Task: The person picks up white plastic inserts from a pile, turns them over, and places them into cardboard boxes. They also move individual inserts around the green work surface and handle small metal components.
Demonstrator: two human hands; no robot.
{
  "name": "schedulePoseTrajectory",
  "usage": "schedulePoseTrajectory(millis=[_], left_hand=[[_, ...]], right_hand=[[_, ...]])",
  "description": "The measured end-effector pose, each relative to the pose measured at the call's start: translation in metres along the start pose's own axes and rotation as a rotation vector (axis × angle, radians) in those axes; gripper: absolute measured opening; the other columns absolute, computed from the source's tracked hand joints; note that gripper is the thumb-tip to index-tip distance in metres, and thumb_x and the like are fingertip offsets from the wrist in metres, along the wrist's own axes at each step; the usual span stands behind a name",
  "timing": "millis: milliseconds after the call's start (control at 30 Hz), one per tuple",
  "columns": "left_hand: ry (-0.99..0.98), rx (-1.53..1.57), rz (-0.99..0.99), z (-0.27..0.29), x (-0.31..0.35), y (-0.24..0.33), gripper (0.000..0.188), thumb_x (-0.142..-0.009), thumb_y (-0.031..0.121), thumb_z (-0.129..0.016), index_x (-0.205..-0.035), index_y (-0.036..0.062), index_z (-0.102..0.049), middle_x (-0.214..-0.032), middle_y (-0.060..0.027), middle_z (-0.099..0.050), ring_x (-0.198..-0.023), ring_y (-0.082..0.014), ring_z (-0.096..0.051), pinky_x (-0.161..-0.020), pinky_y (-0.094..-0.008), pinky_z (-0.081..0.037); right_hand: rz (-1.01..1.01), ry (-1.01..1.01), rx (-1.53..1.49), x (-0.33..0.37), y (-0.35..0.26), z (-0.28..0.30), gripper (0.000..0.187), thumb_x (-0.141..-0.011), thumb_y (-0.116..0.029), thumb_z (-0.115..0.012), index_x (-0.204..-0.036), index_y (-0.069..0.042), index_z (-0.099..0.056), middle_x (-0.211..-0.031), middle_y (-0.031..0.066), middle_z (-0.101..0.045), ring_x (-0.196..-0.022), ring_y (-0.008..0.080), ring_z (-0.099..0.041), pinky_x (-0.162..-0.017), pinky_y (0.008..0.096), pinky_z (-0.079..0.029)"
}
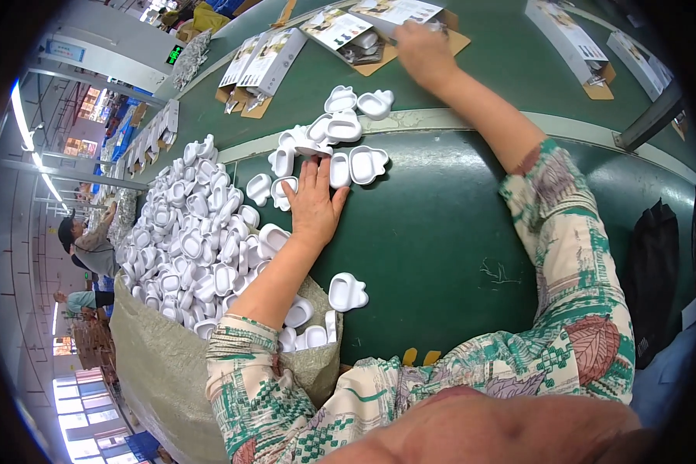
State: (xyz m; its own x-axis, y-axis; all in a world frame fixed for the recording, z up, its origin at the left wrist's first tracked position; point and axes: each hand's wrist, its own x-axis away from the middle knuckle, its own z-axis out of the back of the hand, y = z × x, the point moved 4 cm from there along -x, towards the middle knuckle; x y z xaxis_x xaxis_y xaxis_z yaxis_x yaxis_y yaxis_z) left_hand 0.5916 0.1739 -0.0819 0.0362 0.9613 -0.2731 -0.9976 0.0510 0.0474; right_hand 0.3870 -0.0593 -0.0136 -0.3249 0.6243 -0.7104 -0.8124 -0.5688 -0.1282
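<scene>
My left hand [314, 203] lies flat on the green table, fingers spread, touching a cluster of white moulded plastic pieces [328, 147]. It holds nothing. A big heap of the same white pieces [197, 232] spills from a woven sack [162, 363] to its left. One white piece [347, 291] lies alone near my elbow. My right hand [423, 52] reaches far across the table to an open cardboard box [363, 39] with a printed flap, its fingers closed at the box's edge on something small that I cannot make out.
More open printed boxes [259, 66] lie along the far belt, others at the upper right [576, 42]. A metal bar [653, 116] crosses at the right. Other workers [85, 247] sit at the left. Dark bags [653, 263] hang at the right.
</scene>
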Motion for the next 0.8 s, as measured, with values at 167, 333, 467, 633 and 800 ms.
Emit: schedulePoseTrajectory(millis=[167, 333, 467, 633, 800], left_hand=[[-0.001, 0.018, 0.047, -0.002, -0.007, -0.001, 0.058, -0.089, 0.035, -0.053, -0.139, 0.0133, -0.034, -0.14, -0.0125, -0.036, -0.132, -0.0295, -0.033, -0.101, -0.0662, -0.017], [0.027, 0.033, 0.07, -0.006, -0.007, -0.006, 0.054, -0.089, 0.029, -0.053, -0.137, 0.012, -0.037, -0.14, -0.0127, -0.038, -0.132, -0.0287, -0.034, -0.104, -0.0637, -0.015], [0.042, 0.024, 0.07, -0.002, -0.007, -0.005, 0.052, -0.089, 0.028, -0.053, -0.137, 0.0107, -0.038, -0.14, -0.0136, -0.038, -0.132, -0.0288, -0.034, -0.104, -0.0632, -0.016], [0.033, 0.02, 0.075, -0.004, -0.006, -0.006, 0.052, -0.09, 0.029, -0.052, -0.136, 0.0105, -0.038, -0.139, -0.0139, -0.039, -0.131, -0.029, -0.035, -0.104, -0.0628, -0.017], [0.044, 0.035, 0.059, -0.005, -0.008, -0.003, 0.051, -0.09, 0.029, -0.052, -0.135, 0.0104, -0.039, -0.138, -0.0136, -0.04, -0.13, -0.029, -0.036, -0.104, -0.0628, -0.017]], right_hand=[[0.417, -0.264, -0.142, 0.066, -0.054, 0.018, 0.019, -0.077, -0.021, -0.063, -0.085, -0.004, -0.06, -0.094, 0.0109, -0.056, -0.095, 0.0257, -0.054, -0.074, 0.0386, -0.047], [0.437, -0.195, -0.214, 0.064, -0.034, 0.018, 0.014, -0.075, -0.015, -0.06, -0.084, -0.003, -0.06, -0.094, 0.0102, -0.056, -0.095, 0.0267, -0.053, -0.078, 0.0388, -0.045], [0.332, -0.031, -0.146, 0.037, -0.004, 0.026, 0.018, -0.07, -0.011, -0.068, -0.082, -0.002, -0.058, -0.091, 0.012, -0.057, -0.092, 0.0287, -0.054, -0.077, 0.0395, -0.046], [0.297, 0.015, 0.037, 0.007, 0.034, -0.001, 0.014, -0.075, -0.015, -0.063, -0.083, -0.004, -0.059, -0.094, 0.0115, -0.057, -0.094, 0.0282, -0.055, -0.076, 0.0382, -0.048], [0.208, -0.025, 0.158, -0.005, 0.083, -0.01, 0.012, -0.077, -0.01, -0.056, -0.087, -0.005, -0.059, -0.093, 0.0113, -0.057, -0.095, 0.0289, -0.057, -0.076, 0.0398, -0.049]])
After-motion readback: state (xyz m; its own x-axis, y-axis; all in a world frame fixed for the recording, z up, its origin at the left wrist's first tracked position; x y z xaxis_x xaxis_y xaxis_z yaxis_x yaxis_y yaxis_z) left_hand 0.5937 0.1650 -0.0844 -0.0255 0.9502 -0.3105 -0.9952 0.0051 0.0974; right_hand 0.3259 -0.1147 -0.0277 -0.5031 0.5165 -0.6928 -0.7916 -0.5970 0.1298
